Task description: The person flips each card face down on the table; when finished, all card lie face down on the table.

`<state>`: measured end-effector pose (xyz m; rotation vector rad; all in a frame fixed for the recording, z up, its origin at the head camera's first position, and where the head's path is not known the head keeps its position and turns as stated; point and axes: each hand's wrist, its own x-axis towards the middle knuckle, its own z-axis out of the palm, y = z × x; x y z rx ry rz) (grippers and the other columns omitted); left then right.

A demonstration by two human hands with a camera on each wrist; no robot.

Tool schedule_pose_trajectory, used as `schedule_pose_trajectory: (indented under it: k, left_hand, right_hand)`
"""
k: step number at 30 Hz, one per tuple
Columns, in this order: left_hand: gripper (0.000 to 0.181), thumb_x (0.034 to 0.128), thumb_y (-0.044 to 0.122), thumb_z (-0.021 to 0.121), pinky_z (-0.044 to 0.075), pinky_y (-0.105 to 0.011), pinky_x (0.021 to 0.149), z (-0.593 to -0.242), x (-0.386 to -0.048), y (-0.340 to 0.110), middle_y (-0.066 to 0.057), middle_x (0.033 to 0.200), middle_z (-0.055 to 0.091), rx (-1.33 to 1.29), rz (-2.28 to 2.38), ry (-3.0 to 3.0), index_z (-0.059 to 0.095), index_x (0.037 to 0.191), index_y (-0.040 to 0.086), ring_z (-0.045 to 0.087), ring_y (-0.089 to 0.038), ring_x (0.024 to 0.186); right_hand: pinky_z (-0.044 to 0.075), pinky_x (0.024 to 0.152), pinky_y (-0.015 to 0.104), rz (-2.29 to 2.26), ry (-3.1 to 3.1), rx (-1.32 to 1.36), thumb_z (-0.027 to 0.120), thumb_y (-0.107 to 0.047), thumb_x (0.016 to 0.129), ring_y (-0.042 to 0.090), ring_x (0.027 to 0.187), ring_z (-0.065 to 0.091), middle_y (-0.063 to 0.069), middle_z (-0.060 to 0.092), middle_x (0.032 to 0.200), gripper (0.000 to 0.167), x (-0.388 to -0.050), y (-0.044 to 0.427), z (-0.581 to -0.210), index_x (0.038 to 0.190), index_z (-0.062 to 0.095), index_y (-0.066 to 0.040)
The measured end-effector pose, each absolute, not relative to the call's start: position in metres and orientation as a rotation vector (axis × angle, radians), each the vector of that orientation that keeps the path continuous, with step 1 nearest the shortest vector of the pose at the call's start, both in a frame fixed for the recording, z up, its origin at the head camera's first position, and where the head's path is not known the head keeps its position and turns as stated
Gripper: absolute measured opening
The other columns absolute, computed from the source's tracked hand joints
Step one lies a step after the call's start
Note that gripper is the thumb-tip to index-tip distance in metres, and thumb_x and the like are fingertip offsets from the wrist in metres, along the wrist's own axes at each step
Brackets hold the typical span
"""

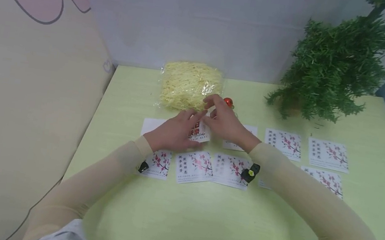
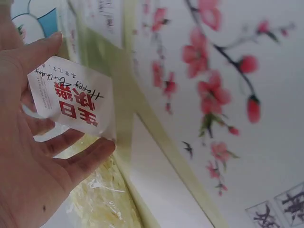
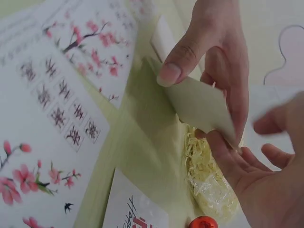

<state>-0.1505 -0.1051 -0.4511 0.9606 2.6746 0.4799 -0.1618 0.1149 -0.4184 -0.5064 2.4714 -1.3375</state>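
One big pale green worktop (image 1: 186,217) fills the middle of the head view. One bushy green plant (image 1: 336,70) is at the upper right. One clear bag of thin yellow strips (image 1: 188,84) lies at the upper middle.

Two hands are near the center, close together, below the bag. The left hand (image 1: 176,132) holds one small birthday card (image 2: 71,95) between its thumb and fingers. The right hand (image 1: 227,123) has loose fingers, and its fingertips touch an edge of that same card; one part of this hand is blurry in the right wrist view.

Six white cards with pink flowers (image 1: 194,167) show their flowers on the worktop. Three sit side by side in the lower middle, one behind the right sleeve (image 1: 290,183), and two more at the middle right. A bit of one more card (image 1: 265,184) peeks out under that sleeve.

One plain white card (image 1: 152,126) is partly hidden, just left of the left hand. The held card is at the center, tilted up, with big red signs and "Happy Birthday" on it. One other card with "Happy" on it (image 3: 137,204) lies at the bottom of the right wrist view. The smallest thing is one shiny red ball (image 1: 228,101), just beside the right hand.
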Motion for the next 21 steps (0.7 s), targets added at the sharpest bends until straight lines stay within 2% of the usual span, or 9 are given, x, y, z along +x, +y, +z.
schedule_pose_trajectory:
  k: [2, 4, 6, 8, 10, 14, 19, 21]
  left_hand:
    - [0.112, 0.0937, 0.058, 0.083, 0.058, -0.044, 0.102, -0.448, -0.151, -0.108, -0.011, 0.158, 0.045, 0.897, 0.569, 2.642, 0.02, 0.177, 0.016, 0.057, -0.025, 0.123]
    - [0.111, 0.0913, 0.054, 0.087, 0.058, -0.042, 0.1, -0.446, -0.153, -0.11, -0.01, 0.157, 0.048, 0.826, 0.675, 2.591, 0.022, 0.173, 0.017, 0.061, -0.023, 0.118]
    - [0.109, 0.0894, 0.05, 0.09, 0.057, -0.044, 0.107, -0.444, -0.154, -0.112, -0.009, 0.16, 0.05, 0.752, 0.773, 2.538, 0.022, 0.169, 0.02, 0.065, -0.025, 0.128]
    - [0.109, 0.0886, 0.048, 0.092, 0.053, -0.049, 0.116, -0.442, -0.156, -0.112, -0.01, 0.164, 0.05, 0.701, 0.86, 2.494, 0.021, 0.167, 0.023, 0.062, -0.028, 0.141]
    - [0.108, 0.089, 0.048, 0.092, 0.044, -0.052, 0.126, -0.441, -0.157, -0.113, -0.009, 0.171, 0.048, 0.69, 0.907, 2.474, 0.02, 0.165, 0.024, 0.053, -0.03, 0.154]
    - [0.111, 0.0887, 0.056, 0.09, 0.04, -0.055, 0.128, -0.444, -0.156, -0.115, -0.014, 0.175, 0.043, 0.68, 0.949, 2.462, 0.015, 0.165, 0.025, 0.051, -0.038, 0.155]
    - [0.123, 0.0863, 0.065, 0.088, 0.037, -0.055, 0.13, -0.45, -0.153, -0.118, -0.018, 0.176, 0.039, 0.645, 0.997, 2.465, 0.009, 0.171, 0.022, 0.045, -0.038, 0.159]
    - [0.121, 0.0857, 0.066, 0.088, 0.037, -0.054, 0.13, -0.452, -0.154, -0.119, -0.016, 0.174, 0.043, 0.662, 0.989, 2.498, 0.015, 0.171, 0.02, 0.044, -0.036, 0.16]
  right_hand:
    - [0.061, 0.1, 0.048, -1.495, 2.378, -0.455, 0.053, 0.002, 0.108, 0.037, 0.114, 0.071, 0.023, 0.059, 0.145, 0.045, -0.162, 0.118, -0.416, 0.152, 0.046, 0.0]
    - [0.06, 0.106, 0.049, -1.548, 2.303, -0.44, 0.048, 0.009, 0.104, 0.04, 0.123, 0.071, 0.024, 0.059, 0.148, 0.047, -0.162, 0.122, -0.415, 0.15, 0.047, 0.002]
    - [0.057, 0.112, 0.051, -1.482, 2.296, -0.483, 0.053, 0.015, 0.098, 0.042, 0.133, 0.067, 0.023, 0.058, 0.151, 0.055, -0.163, 0.125, -0.418, 0.151, 0.049, 0.002]
    - [0.052, 0.118, 0.054, -1.347, 2.329, -0.542, 0.063, 0.016, 0.09, 0.04, 0.143, 0.06, 0.019, 0.055, 0.159, 0.07, -0.162, 0.126, -0.423, 0.156, 0.048, -0.002]
    - [0.045, 0.124, 0.056, -1.218, 2.371, -0.599, 0.077, 0.01, 0.085, 0.038, 0.151, 0.053, 0.015, 0.049, 0.167, 0.086, -0.161, 0.126, -0.428, 0.163, 0.045, -0.008]
    - [0.037, 0.13, 0.057, -1.072, 2.445, -0.685, 0.097, -0.013, 0.081, 0.036, 0.158, 0.043, 0.012, 0.039, 0.175, 0.112, -0.156, 0.122, -0.435, 0.173, 0.033, -0.014]
    - [0.032, 0.132, 0.06, -1.024, 2.49, -0.756, 0.095, -0.028, 0.088, 0.039, 0.162, 0.038, 0.016, 0.034, 0.178, 0.113, -0.154, 0.119, -0.442, 0.176, 0.027, -0.012]
    - [0.031, 0.132, 0.059, -0.994, 2.502, -0.756, 0.094, -0.032, 0.09, 0.038, 0.163, 0.037, 0.016, 0.034, 0.178, 0.111, -0.153, 0.118, -0.443, 0.176, 0.027, -0.012]
